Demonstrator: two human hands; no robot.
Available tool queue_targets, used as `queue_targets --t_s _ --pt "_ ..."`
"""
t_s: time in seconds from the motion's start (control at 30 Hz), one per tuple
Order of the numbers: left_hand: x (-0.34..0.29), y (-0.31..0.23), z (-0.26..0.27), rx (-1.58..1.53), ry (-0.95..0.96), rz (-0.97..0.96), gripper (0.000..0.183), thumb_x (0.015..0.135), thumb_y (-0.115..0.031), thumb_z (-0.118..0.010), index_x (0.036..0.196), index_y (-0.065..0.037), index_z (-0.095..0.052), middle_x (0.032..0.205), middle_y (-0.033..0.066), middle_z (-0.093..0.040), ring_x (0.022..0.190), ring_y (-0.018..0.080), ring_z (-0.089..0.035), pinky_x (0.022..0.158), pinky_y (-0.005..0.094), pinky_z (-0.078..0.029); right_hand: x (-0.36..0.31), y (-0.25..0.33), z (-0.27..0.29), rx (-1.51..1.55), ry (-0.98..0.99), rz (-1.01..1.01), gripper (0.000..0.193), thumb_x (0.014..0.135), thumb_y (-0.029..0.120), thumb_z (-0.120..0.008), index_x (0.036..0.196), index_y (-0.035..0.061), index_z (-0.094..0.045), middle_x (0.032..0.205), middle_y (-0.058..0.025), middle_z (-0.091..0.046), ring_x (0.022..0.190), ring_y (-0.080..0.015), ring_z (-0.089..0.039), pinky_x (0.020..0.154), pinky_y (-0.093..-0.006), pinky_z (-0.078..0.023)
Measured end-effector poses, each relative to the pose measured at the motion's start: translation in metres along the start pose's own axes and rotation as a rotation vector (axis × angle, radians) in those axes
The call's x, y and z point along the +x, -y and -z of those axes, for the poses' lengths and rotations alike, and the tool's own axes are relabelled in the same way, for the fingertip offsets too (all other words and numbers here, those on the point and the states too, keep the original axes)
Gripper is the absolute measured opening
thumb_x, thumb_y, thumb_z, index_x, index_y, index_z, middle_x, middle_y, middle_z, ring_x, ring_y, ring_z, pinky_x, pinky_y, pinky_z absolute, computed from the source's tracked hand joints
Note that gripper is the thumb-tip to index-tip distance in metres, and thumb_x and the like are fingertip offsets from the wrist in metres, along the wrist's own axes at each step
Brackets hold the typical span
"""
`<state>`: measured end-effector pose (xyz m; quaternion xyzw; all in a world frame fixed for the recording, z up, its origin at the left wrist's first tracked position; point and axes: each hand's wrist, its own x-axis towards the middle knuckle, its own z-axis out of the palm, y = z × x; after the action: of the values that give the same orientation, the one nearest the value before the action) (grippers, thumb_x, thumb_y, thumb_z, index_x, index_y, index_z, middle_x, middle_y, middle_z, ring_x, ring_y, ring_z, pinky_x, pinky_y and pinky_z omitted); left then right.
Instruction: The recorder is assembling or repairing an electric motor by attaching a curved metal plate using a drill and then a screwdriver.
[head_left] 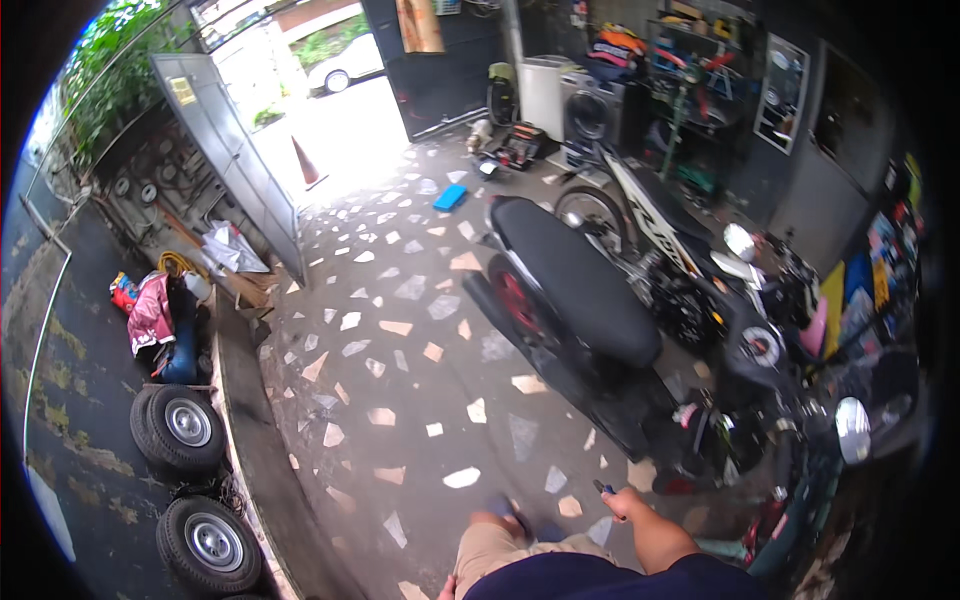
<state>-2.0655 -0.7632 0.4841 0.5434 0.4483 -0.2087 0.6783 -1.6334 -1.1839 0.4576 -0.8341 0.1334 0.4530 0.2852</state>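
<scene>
My right hand (627, 504) is closed around a small dark tool (603, 487) with a bit of blue on it; its kind is too small to tell. That hand hangs low, near the front end of a black scooter (580, 280) with a long dark seat. Only a sliver of my left hand (447, 589) shows at the lower edge, beside my beige shorts (485, 549), and its fingers are mostly hidden. Behind the scooter stands a white and black motorcycle (645, 205).
Wheels with tyres (212, 541) lean along the left wall. A blue flat object (450, 197) lies on the stone-patched floor. Toward the open metal door (230, 150) stands a traffic cone (305, 162). A washing machine (588, 112) and a cluttered shelf (700, 50) are at the back.
</scene>
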Motion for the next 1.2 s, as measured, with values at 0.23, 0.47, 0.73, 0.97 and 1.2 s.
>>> queue_targets --t_s 0.23,0.47,0.73,0.97,1.2 --pt "0.084 -0.085 0.105 0.099 -0.145 -0.205 0.063 0.093 -0.054 -0.066 0.131 -0.005 -0.056 0.128 0.0091 -0.056 0.123 0.0276 -0.048 0.097 0.0542 -0.041 0.098 0.224 0.011 -0.201 0.004 0.087 0.059 0.097 0.051 -0.066 0.086 -0.0077 -0.067 0.069 -0.0175 -0.068 0.059 -0.0254 -0.071 0.050 -0.0393 -0.053" --pt "0.241 -0.273 0.205 0.356 -0.525 0.017 0.062 0.094 -0.057 -0.062 0.112 0.001 -0.073 0.096 0.0271 -0.072 0.099 0.0406 -0.071 0.091 0.0489 -0.054 0.130 0.400 0.001 -0.031 -0.035 -0.050 0.062 0.097 0.054 -0.064 0.096 -0.0079 -0.069 0.070 -0.0164 -0.068 0.056 -0.0269 -0.070 0.046 -0.0406 -0.055" --pt "0.403 -0.689 0.239 0.158 -0.435 -0.459 0.050 0.096 -0.039 -0.068 0.127 0.000 -0.068 0.121 0.0219 -0.072 0.112 0.0325 -0.070 0.098 0.0395 -0.053 0.228 0.575 -0.005 0.009 -0.010 0.069 0.056 0.097 0.042 -0.067 0.077 -0.0107 -0.069 0.065 -0.0161 -0.065 0.051 -0.0265 -0.066 0.045 -0.0405 -0.051" --pt "0.471 -0.756 0.310 0.377 -0.362 -0.108 0.052 0.096 -0.047 -0.066 0.118 0.000 -0.073 0.095 0.0139 -0.075 0.081 0.0218 -0.070 0.070 0.0372 -0.055 0.346 0.783 0.019 -0.196 -0.020 0.368 0.060 0.095 0.052 -0.065 0.077 -0.0047 -0.072 0.066 -0.0176 -0.070 0.055 -0.0266 -0.070 0.058 -0.0391 -0.056" --pt "0.493 -0.794 0.356 -0.345 -0.281 0.039 0.044 0.094 -0.039 -0.073 0.110 0.002 -0.072 0.099 0.0105 -0.073 0.079 0.0236 -0.070 0.065 0.0400 -0.056 0.408 1.020 0.076 -0.376 -0.089 0.552 0.073 0.095 0.065 -0.053 0.089 -0.0041 -0.075 0.095 -0.0294 -0.072 0.096 -0.0442 -0.071 0.081 -0.0519 -0.054"
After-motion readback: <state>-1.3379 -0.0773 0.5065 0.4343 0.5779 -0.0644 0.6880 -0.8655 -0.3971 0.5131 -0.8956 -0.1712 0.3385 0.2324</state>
